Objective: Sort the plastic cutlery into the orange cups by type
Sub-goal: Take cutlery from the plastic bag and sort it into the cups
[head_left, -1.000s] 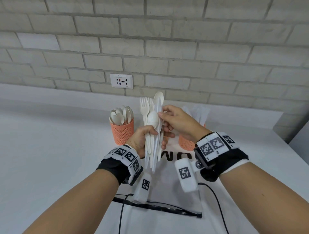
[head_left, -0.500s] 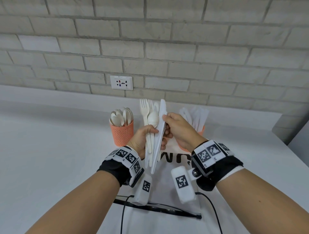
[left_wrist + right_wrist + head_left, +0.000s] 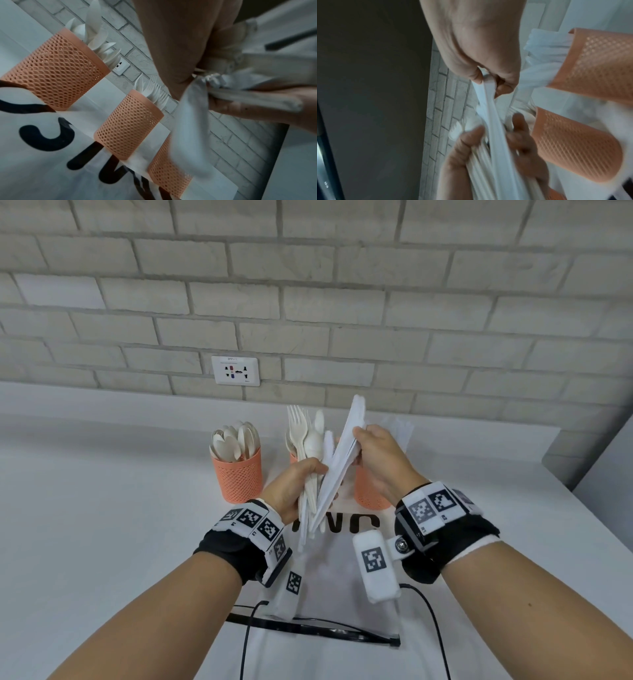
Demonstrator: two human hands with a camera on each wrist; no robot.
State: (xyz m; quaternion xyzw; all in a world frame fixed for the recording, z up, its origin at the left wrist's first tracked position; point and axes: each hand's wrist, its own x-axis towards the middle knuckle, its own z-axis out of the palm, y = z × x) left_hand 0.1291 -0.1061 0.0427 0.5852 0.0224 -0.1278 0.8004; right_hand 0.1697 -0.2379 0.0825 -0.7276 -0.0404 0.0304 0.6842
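My left hand (image 3: 301,477) grips a bundle of white plastic cutlery (image 3: 310,446) upright, forks and a spoon showing at its top. My right hand (image 3: 368,446) pinches a white knife (image 3: 340,460) that leans out to the right of the bundle, its lower end still among the handles. Three orange mesh cups stand behind: the left cup (image 3: 238,475) holds spoons, the middle cup (image 3: 128,124) holds forks, the right cup (image 3: 368,491) holds knives. In the right wrist view the knife (image 3: 489,108) runs from my right fingertips (image 3: 488,79) down into the left hand (image 3: 479,155).
A white bag with black letters (image 3: 342,577) lies flat on the white table (image 3: 102,525) under my hands, a black strip at its near edge. A brick wall with a socket (image 3: 235,370) rises behind the cups.
My right hand shifted from the spoons at the bundle's top to a knife and has tilted it out to the right. The left hand kept its grip.
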